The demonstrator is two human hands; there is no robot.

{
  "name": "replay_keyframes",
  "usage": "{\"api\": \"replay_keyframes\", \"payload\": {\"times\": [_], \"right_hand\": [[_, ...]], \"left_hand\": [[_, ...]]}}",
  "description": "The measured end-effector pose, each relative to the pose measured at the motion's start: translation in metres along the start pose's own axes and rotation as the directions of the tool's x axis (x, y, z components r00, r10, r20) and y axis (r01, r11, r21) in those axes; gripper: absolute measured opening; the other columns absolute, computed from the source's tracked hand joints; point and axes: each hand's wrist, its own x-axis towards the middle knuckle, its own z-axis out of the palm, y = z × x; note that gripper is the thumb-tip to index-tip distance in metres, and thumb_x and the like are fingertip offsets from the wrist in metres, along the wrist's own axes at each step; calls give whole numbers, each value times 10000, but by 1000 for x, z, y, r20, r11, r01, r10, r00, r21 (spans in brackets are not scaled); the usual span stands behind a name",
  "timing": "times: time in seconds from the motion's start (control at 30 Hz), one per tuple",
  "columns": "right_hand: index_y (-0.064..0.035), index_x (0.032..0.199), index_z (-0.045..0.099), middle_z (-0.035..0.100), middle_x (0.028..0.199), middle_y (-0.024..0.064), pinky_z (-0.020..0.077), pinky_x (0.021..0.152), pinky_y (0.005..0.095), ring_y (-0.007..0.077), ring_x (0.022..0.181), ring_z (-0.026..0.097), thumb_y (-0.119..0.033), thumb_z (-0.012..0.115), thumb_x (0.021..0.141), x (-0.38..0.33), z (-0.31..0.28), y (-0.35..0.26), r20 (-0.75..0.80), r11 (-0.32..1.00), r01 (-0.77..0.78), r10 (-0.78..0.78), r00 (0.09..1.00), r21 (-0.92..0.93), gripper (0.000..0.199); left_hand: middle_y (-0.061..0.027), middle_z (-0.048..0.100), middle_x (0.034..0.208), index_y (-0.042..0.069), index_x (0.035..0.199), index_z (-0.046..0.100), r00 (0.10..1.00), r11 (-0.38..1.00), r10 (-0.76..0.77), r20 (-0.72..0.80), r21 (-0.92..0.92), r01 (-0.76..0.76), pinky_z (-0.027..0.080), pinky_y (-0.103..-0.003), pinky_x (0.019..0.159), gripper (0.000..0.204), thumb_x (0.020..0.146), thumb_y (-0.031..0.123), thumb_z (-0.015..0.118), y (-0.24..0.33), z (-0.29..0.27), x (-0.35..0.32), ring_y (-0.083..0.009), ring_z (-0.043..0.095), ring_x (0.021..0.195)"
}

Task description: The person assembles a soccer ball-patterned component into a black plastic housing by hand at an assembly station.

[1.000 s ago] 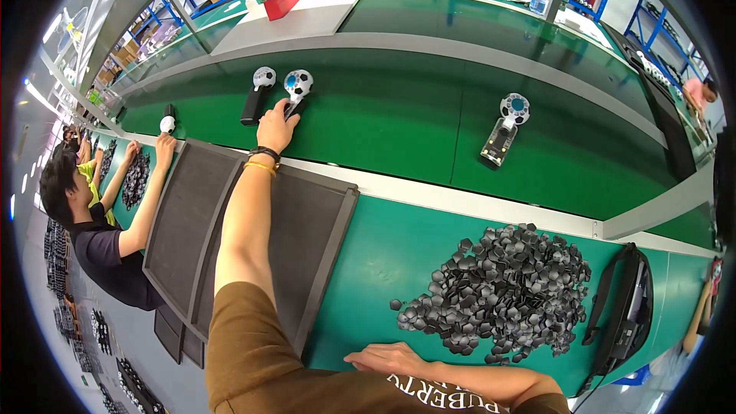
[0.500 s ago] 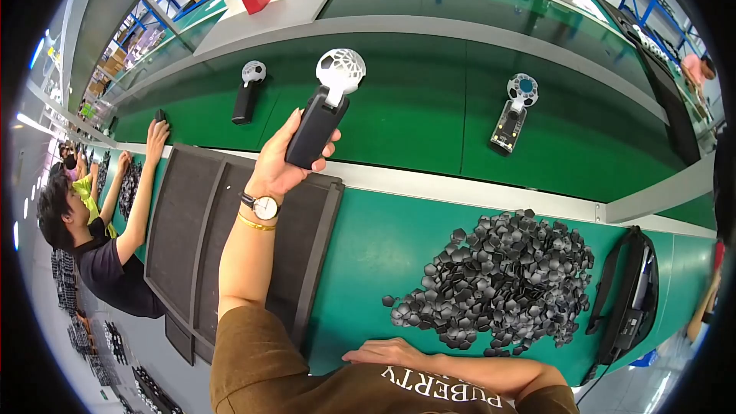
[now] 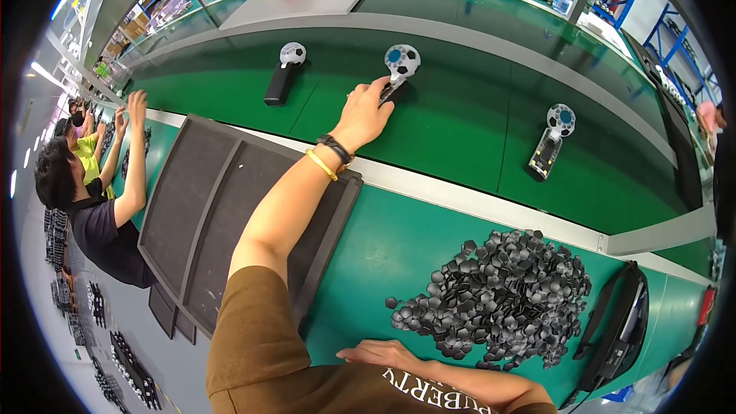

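Observation:
My left hand reaches over the green belt with its fingers closed round the handle of a football-headed handheld device. The device's round white-and-black head carries a blue disc and faces up; my fingers partly hide the handle. Close to my body, my right hand lies flat on the green table, holding nothing. To the left on the belt is a similar football-headed device with a black handle. A third one, at the right, has its handle open, showing a circuit board and a blue disc.
A pile of black pentagonal pieces covers the table at right, beside a black bag. A dark divided tray lies under my left forearm. A metal rail edges the belt. A co-worker is at the left.
My left hand has turned the device over and lowered it toward the belt, so the blue disc now shows. The view has shifted. My right hand stays put.

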Motion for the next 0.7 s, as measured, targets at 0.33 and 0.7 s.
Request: {"api": "replay_keyframes", "payload": {"times": [0.33,0.7], "right_hand": [[-108,1264,578,602,907,-9,471,641,290,136,735,573,-15,636,862,3,-5,-2,-57,1000,17,-17,998,-12,417],[-56,1063,703,626,739,-29,472,590,213,91,616,555,98,662,780,18,-9,-25,-107,996,-81,78,991,-30,325]], "left_hand": [[-231,498,1308,138,1388,492,995,991,84,-61,113,-76,429,-500,973,567,868,317,628,-16,4,8,-407,515,1158],[-204,448,1369,169,1491,325,818,752,-516,-253,324,574,404,-513,975,773,858,465,658,-128,-55,22,-391,477,1226]]}}
